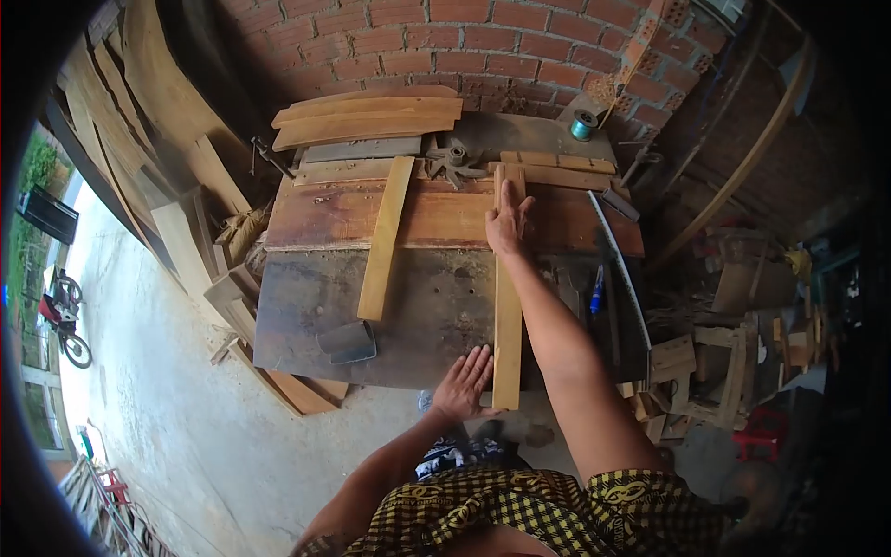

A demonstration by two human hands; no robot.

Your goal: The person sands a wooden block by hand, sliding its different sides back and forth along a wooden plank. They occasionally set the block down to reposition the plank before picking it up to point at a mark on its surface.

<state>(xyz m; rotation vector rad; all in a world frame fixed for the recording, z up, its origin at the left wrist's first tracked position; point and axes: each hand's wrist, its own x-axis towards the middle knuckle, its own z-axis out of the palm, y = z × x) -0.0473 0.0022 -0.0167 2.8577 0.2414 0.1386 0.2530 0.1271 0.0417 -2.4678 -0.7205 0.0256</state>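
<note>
Slat: we see a long wooden slat (507, 316) lying lengthwise on the metal table (306, 316), right of the table's middle.
Right hand: our right hand (509, 223) lies flat on the slat's far end, towards the table's back, fingers straight, clasping nothing.
Left hand: our left hand (462, 382) is open with fingers spread at the table's front edge, touching the slat's left side.
Second slat: a second slat (385, 241) lies slanted on the table's left half.
Planks: planks (367, 116) are stacked at the table's back.

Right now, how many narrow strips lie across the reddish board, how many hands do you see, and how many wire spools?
Narrow strips: 2
Hands, left hand and right hand: 2
Wire spool: 1
Total: 5
</note>
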